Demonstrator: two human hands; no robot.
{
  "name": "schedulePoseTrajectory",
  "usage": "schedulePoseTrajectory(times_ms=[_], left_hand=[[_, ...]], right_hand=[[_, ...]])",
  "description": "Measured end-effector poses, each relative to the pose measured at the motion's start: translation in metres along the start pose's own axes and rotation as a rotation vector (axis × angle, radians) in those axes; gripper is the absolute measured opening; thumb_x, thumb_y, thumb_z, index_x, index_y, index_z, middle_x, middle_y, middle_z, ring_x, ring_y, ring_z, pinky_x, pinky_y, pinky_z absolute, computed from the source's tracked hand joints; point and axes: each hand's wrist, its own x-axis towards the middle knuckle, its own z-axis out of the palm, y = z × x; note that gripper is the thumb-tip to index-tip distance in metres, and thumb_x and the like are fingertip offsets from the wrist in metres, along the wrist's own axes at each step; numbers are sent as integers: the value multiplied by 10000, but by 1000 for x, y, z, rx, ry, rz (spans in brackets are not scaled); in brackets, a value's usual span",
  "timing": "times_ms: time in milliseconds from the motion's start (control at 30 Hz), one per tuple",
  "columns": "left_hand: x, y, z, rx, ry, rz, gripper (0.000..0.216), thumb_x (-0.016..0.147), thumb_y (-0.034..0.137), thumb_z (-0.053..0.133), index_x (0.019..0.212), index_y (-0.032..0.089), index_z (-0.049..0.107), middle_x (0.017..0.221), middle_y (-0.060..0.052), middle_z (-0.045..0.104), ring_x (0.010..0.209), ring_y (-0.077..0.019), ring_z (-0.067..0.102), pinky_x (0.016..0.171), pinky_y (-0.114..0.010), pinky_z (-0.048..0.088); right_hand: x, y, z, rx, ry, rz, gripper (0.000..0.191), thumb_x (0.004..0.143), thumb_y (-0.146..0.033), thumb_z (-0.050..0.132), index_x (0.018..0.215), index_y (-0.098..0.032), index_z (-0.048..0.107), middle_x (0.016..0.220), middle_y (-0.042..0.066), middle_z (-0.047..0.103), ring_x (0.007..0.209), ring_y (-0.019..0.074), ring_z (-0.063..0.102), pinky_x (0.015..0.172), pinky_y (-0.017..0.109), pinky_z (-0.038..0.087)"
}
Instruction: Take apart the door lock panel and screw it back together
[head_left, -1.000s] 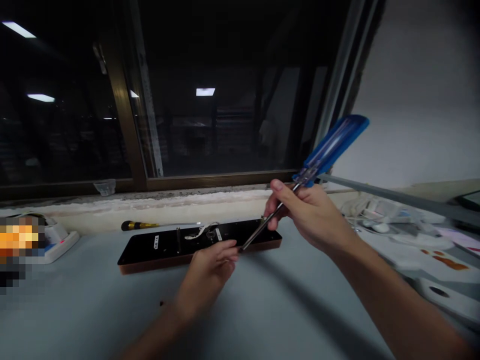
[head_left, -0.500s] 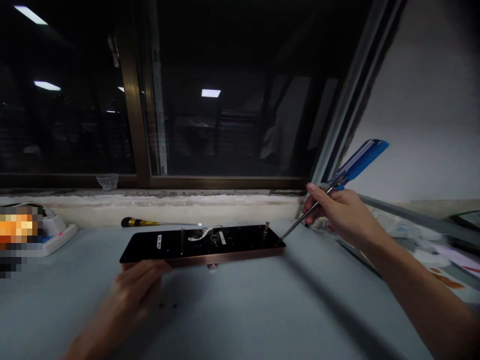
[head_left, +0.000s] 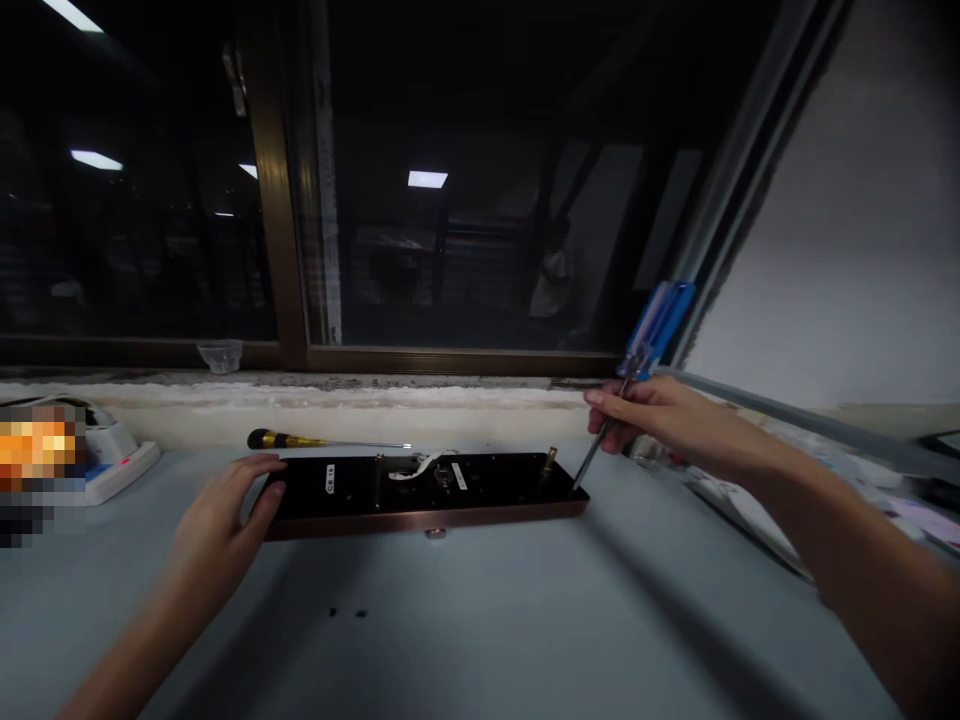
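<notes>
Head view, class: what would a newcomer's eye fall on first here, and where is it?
The long black panel lying flat mid-table catches the eye, the left hand resting on its left end. At its right end, the right hand holds a blue-handled screwdriver tilted, tip at the panel's corner. A second, black-and-yellow screwdriver lies behind the panel, below the dark window.
</notes>
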Motion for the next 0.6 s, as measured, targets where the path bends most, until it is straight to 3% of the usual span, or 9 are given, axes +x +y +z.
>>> schedulePoseTrajectory(times_ms=[100,200,300,433,600], left_hand=[[2,-7,5,-156,-49,-178,307,735,470,480,896,235,595,1078,-67,616,1015,-266,544,823,-358,427],[2,-8,7,-290,-65,-348,335,709,486,520,900,225,605,934,-52,646,919,-249,568,719,-308,446],[2,-4,8,-407,-82,-517,374,681,494,568,926,212,598,819,-26,638,775,-214,575,591,-257,426],[1,3,5,-548,-93,-650,376,654,483,629,909,208,599,810,-1,637,746,-192,573,570,-233,416],[1,14,-1,-648,-115,-682,329,669,438,647,906,213,609,814,21,631,786,-181,570,589,-212,420]], right_hand=[[-4,-8,-4,-1,-159,-33,277,823,-310,474,648,-178,643,551,7,617,503,35,556,491,136,415],[-6,-8,-11,-33,-287,-102,169,805,-280,512,756,-196,650,681,26,653,638,60,604,584,160,449],[-4,2,-11,-102,-137,-160,115,762,-284,573,719,-190,625,644,36,634,599,75,585,552,176,434],[6,20,0,-89,73,-150,163,679,-296,656,625,-190,544,479,-16,537,426,63,501,408,179,350],[10,20,2,221,-25,-35,148,748,-333,587,801,-206,534,627,-18,590,367,33,473,374,172,332]])
